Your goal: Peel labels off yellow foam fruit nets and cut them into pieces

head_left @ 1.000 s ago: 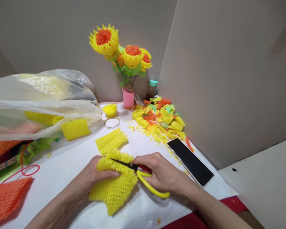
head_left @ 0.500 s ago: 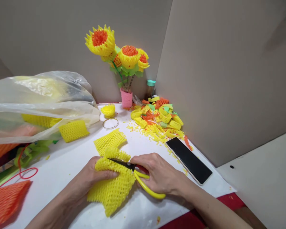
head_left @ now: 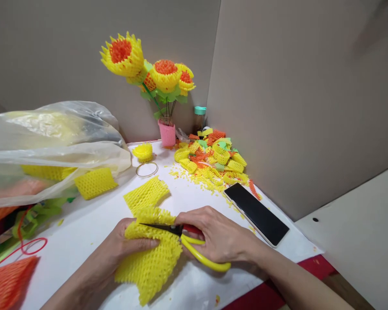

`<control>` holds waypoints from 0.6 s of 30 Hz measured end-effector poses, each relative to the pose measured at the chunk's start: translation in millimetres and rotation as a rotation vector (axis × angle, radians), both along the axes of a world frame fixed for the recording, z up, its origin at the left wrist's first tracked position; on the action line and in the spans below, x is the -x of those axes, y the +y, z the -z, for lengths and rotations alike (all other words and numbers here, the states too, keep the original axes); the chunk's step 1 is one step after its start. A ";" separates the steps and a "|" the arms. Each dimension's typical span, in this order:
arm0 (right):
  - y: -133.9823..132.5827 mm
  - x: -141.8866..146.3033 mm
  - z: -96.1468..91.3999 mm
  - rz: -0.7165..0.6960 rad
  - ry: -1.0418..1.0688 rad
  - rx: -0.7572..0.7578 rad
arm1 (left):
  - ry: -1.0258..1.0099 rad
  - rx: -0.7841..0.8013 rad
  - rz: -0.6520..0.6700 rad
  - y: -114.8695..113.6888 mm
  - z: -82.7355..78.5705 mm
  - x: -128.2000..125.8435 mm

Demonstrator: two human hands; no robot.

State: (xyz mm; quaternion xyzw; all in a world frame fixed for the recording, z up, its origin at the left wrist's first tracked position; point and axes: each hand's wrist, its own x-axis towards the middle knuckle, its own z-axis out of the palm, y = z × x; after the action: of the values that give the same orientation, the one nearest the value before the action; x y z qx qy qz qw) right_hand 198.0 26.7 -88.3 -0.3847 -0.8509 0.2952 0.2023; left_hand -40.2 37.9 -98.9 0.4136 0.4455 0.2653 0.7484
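A piece of yellow foam netting [head_left: 155, 262] is pinched in my left hand [head_left: 129, 243], the thumb lying across its front. My right hand [head_left: 213, 234] grips scissors [head_left: 207, 258] with yellow and red handles. Their dark blades point left and lie across the upper part of the netting, between its top strip and the main piece. Part of the lower blade is hidden by the netting. Just beyond my hands, a second yellow netting piece [head_left: 145, 193] lies flat on the white table cover [head_left: 93, 249].
A phone [head_left: 257, 214] lies right of my hands, near a heap of netting scraps [head_left: 213, 155]. Netting flowers stand in a pink vase [head_left: 167, 132] at the back, beside a bangle [head_left: 147, 169]. A plastic bag [head_left: 58, 133] and orange netting [head_left: 9, 280] are on the left.
The view has shifted slightly, so background things sit further left. The scissors have moved a little left along the netting and their handles have tilted slightly. Both hands keep their grip.
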 end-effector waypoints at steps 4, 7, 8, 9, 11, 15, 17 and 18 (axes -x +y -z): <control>-0.3 1.2 -0.3 -0.003 0.007 0.001 | -0.001 -0.017 0.011 0.9 2.5 -1.0; 0.1 2.6 1.9 0.006 -0.004 -0.012 | 0.006 -0.026 0.017 0.6 4.6 -1.2; 0.1 3.0 2.9 0.009 -0.006 -0.016 | 0.009 -0.027 0.018 0.5 5.6 -0.9; 0.0 3.3 3.8 0.010 -0.005 -0.017 | 0.012 -0.029 0.019 0.4 6.6 -0.5; -0.2 3.9 6.0 0.002 0.000 -0.017 | 0.016 -0.032 0.021 0.3 9.0 0.3; 0.0 5.2 11.4 -0.008 0.012 -0.019 | 0.020 -0.038 0.018 -0.2 12.5 1.1; 0.3 5.9 13.5 -0.006 0.017 -0.021 | 0.020 -0.035 0.017 -0.5 13.3 1.0; 0.4 6.2 14.1 -0.005 0.020 -0.021 | 0.019 -0.034 0.017 -0.7 13.7 0.9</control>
State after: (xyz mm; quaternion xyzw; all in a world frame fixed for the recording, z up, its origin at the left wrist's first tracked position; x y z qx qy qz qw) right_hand 191.8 27.1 -102.4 -0.3775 -0.8528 0.2907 0.2140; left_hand -41.1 37.2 -112.6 0.4328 0.4444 0.2624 0.7391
